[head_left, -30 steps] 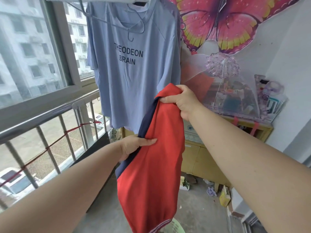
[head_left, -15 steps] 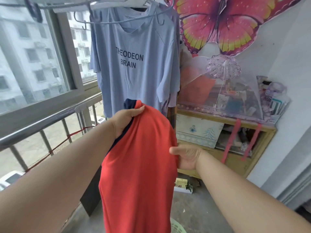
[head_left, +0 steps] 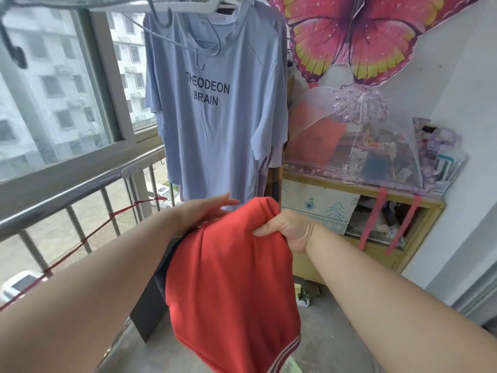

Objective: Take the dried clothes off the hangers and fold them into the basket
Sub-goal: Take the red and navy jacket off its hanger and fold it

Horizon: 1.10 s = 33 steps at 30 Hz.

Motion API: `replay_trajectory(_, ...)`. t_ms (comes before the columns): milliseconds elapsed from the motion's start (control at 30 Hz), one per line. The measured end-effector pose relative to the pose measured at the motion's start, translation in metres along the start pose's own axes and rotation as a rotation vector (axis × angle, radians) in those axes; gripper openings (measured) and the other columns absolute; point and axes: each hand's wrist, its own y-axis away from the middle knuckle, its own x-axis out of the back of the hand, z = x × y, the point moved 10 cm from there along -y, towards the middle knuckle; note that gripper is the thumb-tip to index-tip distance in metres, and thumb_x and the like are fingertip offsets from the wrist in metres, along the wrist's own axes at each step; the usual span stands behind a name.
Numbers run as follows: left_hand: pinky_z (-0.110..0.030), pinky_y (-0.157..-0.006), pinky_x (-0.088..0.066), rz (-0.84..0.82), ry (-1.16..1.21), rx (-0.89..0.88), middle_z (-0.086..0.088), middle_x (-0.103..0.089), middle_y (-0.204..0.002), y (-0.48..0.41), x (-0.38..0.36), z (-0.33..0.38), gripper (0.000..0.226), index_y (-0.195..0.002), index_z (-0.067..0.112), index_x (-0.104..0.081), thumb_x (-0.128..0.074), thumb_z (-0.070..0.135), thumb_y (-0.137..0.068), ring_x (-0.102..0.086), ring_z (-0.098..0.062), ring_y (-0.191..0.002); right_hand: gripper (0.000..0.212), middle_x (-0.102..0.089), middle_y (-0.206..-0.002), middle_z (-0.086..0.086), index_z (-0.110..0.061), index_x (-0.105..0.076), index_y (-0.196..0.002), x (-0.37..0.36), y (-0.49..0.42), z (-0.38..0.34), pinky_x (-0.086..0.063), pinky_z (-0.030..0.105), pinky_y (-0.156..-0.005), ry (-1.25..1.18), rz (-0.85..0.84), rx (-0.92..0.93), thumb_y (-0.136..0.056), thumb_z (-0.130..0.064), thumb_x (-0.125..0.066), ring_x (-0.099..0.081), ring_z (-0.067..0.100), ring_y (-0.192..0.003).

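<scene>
A red garment with a navy part at its left and a striped hem hangs folded in front of me. My right hand grips its top right fold. My left hand lies under its top left edge with the fingers straight, supporting the cloth. Behind them a light blue T-shirt printed "THEODEON BRAIN" hangs on a hanger from the rail above. A pale green bit of the basket peeks out at the bottom edge, mostly hidden by the garment.
A metal balcony railing and a window run along the left. A yellow wooden cabinet with a mesh food cover stands at the right under a butterfly kite. A dark board leans below the railing.
My right hand rose from the garment's right edge to its top and gripped the fold. My left hand's fingers straightened out. The garment now hangs shorter, folded over once more.
</scene>
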Motion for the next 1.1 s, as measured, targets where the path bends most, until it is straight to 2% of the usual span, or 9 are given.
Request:
replay_trajectory(100, -0.033, -0.106, -0.037, -0.023, 0.035, 0.079, 0.000, -0.065, -0.123, 0.002, -0.015, -0.008, 0.073, -0.126, 0.023, -0.060, -0.048, 0.076, -0.077, -0.061, -0.017, -0.114, 0.027, -0.074, -0.085, 0.010, 0.000, -0.070, -0.101, 0.006, -0.001, -0.012, -0.059, 0.036, -0.078, 0.090, 0.071, 0.018, -0.079, 0.012, -0.060, -0.072, 0.021, -0.076)
replay_trajectory(200, -0.032, -0.092, -0.050, 0.051, -0.041, 0.031, 0.003, -0.067, -0.120, 0.003, -0.009, 0.000, 0.099, -0.121, 0.029, -0.059, -0.078, 0.077, -0.036, -0.066, -0.014, -0.106, 0.032, -0.073, -0.090, 0.011, -0.002, -0.070, -0.104, 0.013, -0.004, -0.021, -0.057, 0.038, -0.083, 0.161, 0.132, 0.073, -0.079, 0.014, -0.060, -0.071, 0.023, -0.083)
replay_trajectory(300, -0.034, -0.093, -0.052, -0.150, -0.336, 0.079, 0.007, -0.070, -0.112, 0.010, -0.036, 0.009, 0.076, -0.115, 0.038, -0.061, -0.086, 0.054, -0.046, -0.067, -0.013, -0.104, 0.040, -0.068, -0.107, 0.020, 0.001, -0.066, -0.112, 0.006, -0.008, -0.025, -0.051, 0.045, -0.095, 0.235, 0.102, 0.133, -0.075, 0.013, -0.063, -0.065, 0.033, -0.102)
replay_trajectory(500, -0.036, -0.091, -0.053, 0.189, -0.636, 0.178, 0.005, -0.073, -0.096, -0.004, -0.003, 0.003, 0.086, -0.093, 0.031, -0.073, -0.082, 0.074, -0.019, -0.068, -0.018, -0.094, 0.037, -0.070, -0.107, 0.020, -0.001, -0.069, -0.107, 0.019, -0.010, -0.030, -0.053, 0.045, -0.092, 0.323, 0.216, 0.167, -0.073, 0.012, -0.071, -0.067, 0.029, -0.099)
replay_trajectory(633, -0.043, -0.088, -0.055, 0.240, -0.355, 0.189, -0.004, -0.074, -0.097, -0.002, -0.002, -0.003, 0.084, -0.101, 0.021, -0.072, -0.089, 0.058, -0.027, -0.071, -0.025, -0.091, 0.034, -0.074, -0.096, 0.014, -0.006, -0.073, -0.096, 0.032, -0.004, -0.042, -0.058, 0.039, -0.083, 0.367, 0.365, 0.233, -0.065, 0.003, -0.082, -0.071, 0.025, -0.089)
replay_trajectory(733, -0.048, -0.090, -0.053, 0.235, -0.144, 0.249, -0.009, -0.074, -0.101, 0.002, -0.002, -0.016, 0.084, -0.110, 0.016, -0.069, -0.090, 0.054, -0.037, -0.071, -0.028, -0.092, 0.019, -0.069, -0.074, 0.002, -0.018, -0.067, -0.077, 0.063, 0.008, -0.050, -0.054, 0.028, -0.064, 0.391, 0.664, 0.306, -0.071, -0.007, -0.081, -0.065, 0.014, -0.065)
replay_trajectory(800, -0.047, -0.089, -0.054, 0.285, -0.014, 0.264, -0.012, -0.073, -0.102, 0.005, 0.005, -0.024, 0.074, -0.113, 0.012, -0.068, -0.085, 0.053, -0.053, -0.070, -0.027, -0.093, 0.012, -0.068, -0.077, 0.000, -0.020, -0.064, -0.076, 0.087, 0.020, -0.044, -0.054, 0.036, -0.070, 0.436, 0.870, 0.272, -0.078, -0.018, -0.076, -0.064, 0.017, -0.070)
replay_trajectory(967, -0.035, -0.073, -0.054, 0.408, 0.275, 0.186, -0.014, -0.071, -0.092, 0.011, 0.016, -0.028, 0.051, -0.112, 0.006, -0.064, -0.066, 0.048, -0.082, -0.066, -0.026, -0.082, 0.040, -0.056, -0.129, 0.003, -0.020, -0.058, -0.128, 0.078, 0.025, 0.018, -0.039, 0.026, -0.077, 0.362, 0.703, -0.011, -0.093, -0.038, -0.058, -0.051, 0.020, -0.109)
replay_trajectory(1100, -0.034, -0.067, -0.052, 0.454, 0.474, 0.056, -0.010, -0.074, -0.075, 0.017, 0.025, -0.008, 0.041, -0.100, 0.010, -0.064, -0.062, 0.048, -0.085, -0.068, -0.024, -0.075, 0.059, -0.030, -0.155, 0.000, -0.028, -0.036, -0.146, 0.068, 0.028, 0.064, -0.022, 0.049, -0.110, 0.169, 0.579, -0.196, -0.094, -0.053, -0.048, -0.025, 0.027, -0.143)
